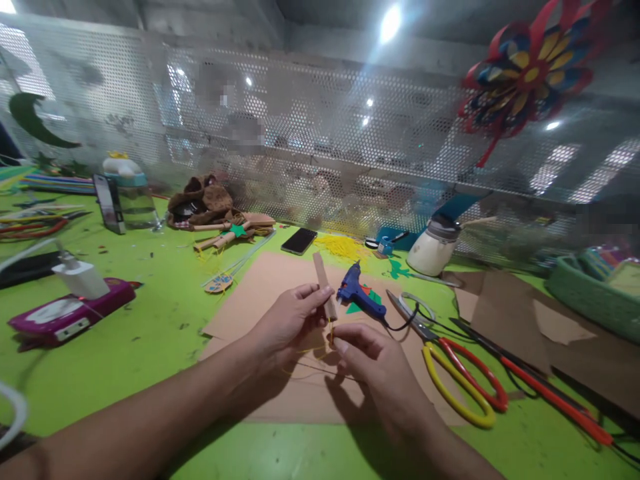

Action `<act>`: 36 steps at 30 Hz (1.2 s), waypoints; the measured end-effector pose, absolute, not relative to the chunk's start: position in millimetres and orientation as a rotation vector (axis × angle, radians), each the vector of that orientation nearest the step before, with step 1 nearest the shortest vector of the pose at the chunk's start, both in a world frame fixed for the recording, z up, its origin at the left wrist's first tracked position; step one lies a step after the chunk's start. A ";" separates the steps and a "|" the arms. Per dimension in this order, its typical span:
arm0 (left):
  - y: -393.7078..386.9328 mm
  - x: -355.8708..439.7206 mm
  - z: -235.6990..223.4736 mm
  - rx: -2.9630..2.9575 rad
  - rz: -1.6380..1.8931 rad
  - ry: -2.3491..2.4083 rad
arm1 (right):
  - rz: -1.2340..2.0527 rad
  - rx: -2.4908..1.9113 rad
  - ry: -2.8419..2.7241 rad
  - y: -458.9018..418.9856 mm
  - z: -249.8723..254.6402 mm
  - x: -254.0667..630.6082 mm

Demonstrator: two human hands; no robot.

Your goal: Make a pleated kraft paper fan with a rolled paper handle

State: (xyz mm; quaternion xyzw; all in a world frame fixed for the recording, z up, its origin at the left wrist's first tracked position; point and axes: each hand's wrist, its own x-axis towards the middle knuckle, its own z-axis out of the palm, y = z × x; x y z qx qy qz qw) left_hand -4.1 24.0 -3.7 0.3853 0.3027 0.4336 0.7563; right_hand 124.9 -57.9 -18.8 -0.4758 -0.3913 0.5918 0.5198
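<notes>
My left hand (295, 313) pinches a narrow brown cardboard strip (320, 270), which points up and away from me. Yellow string (313, 350) hangs from the strip's lower end and trails below the fingers. Just to the right, my right hand (367, 353) is closed at the fingertips on the yellow string, close under the strip. Both hands are over sheets of brown paper (250, 287). A blue hot glue gun (360, 293) lies beyond my right hand, with green paper (370, 303) beneath it. Scissors (445, 360) with red and yellow handles rest to the right.
A purple power strip (75, 313) with a white plug sits at left. A phone (300, 241), yellow shreds (340, 247) and a white jar (433, 250) stand farther back. Cardboard pieces (510, 313) and a green basket (595, 300) are at right. A perforated metal screen (310, 133) borders the table.
</notes>
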 end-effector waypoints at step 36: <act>21.4 -8.3 -1.4 0.839 1.010 0.643 | 0.385 -0.883 -1.831 -67.0 -20.7 119.0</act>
